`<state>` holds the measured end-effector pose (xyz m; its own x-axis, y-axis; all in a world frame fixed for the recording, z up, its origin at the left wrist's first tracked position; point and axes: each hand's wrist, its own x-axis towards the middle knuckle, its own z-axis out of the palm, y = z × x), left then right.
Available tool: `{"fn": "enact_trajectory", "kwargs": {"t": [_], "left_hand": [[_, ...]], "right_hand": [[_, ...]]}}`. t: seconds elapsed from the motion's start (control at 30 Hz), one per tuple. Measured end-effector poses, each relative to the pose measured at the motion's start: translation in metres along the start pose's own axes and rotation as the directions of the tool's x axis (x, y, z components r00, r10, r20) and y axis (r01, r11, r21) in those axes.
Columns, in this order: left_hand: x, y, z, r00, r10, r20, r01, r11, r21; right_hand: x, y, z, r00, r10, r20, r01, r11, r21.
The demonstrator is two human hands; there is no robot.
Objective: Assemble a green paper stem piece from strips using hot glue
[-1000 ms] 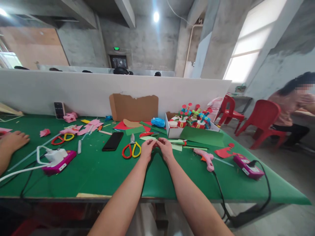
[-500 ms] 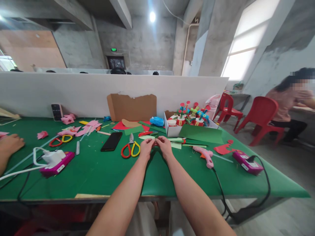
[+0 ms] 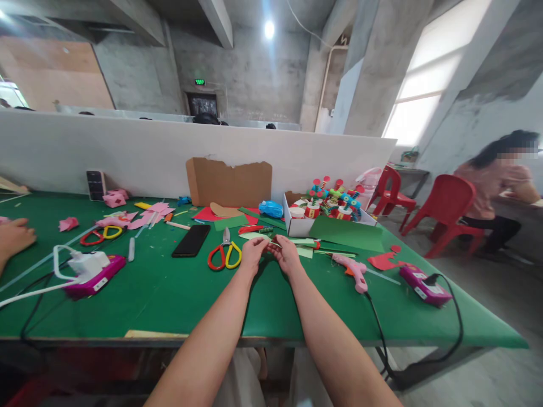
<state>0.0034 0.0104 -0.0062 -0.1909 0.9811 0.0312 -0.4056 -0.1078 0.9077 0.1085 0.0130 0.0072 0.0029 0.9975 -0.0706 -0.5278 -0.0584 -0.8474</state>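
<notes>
Far out at nine o'clock a co-worker's hand (image 3: 14,237) rests on the green table (image 3: 178,299), well apart from the action. Coming in, there's a pink power strip (image 3: 91,275) with a white plug on it, then a black phone (image 3: 190,240). Then the red-and-yellow scissors (image 3: 224,255), just beside the left hand (image 3: 253,252) at its nine o'clock, handles toward the person, parked, I'd say, for a quick grab.

Now the centre: left hand and right hand (image 3: 287,255) meet fingertip to fingertip, both pinching a small red piece (image 3: 270,247) low over the cloth. What it is exactly is too small to tell. A two-handed pinch like that looks chosen for fine control.

At one o'clock the white box (image 3: 299,226) of colourful figures sits back out of the way. At three o'clock the glue gun (image 3: 354,270) lies near, its cord (image 3: 376,319) dropping over the near edge.

Room? Bare green stretches from the hands back to six o'clock, plenty for the forearms. Twelve o'clock is crowded with paper scraps and closed off by the white partition (image 3: 127,152). The table's corner falls away at four o'clock.
</notes>
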Motion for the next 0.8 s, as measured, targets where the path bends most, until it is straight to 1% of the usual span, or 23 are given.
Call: {"fn": "enact_trajectory", "kwargs": {"t": [0.1,0.2,0.33,0.47,0.63,0.8], "left_hand": [[-0.0002,0.0012,-0.0006,0.999,-0.003,0.046,0.002,0.999,0.033],[0.0004,0.0014,-0.0018,0.997,0.003,0.077,-0.007,0.998,0.057],[0.0011,0.0017,-0.0027,0.997,0.003,0.079,-0.007,0.999,0.052],[0.0009,0.0017,-0.003,0.997,-0.004,0.073,-0.001,0.998,0.057],[0.0021,-0.0002,-0.0036,0.999,-0.013,0.034,0.011,0.998,0.056],[0.0052,-0.0048,-0.0051,0.999,-0.009,0.039,0.008,0.999,0.049]], "right_hand": [[0.0013,0.0017,-0.0028,0.999,0.029,-0.033,-0.028,1.0,0.01],[0.0014,0.0013,-0.0047,0.998,0.054,-0.02,-0.054,0.999,-0.007],[-0.0005,-0.0024,-0.0043,0.998,0.064,0.029,-0.063,0.998,-0.03],[-0.0039,-0.0053,-0.0014,0.996,0.086,0.011,-0.086,0.996,0.008],[-0.0055,-0.005,-0.0004,0.999,0.019,0.027,-0.018,1.0,-0.022],[-0.0035,-0.0039,-0.0024,0.998,-0.034,0.047,0.037,0.997,-0.071]]}}
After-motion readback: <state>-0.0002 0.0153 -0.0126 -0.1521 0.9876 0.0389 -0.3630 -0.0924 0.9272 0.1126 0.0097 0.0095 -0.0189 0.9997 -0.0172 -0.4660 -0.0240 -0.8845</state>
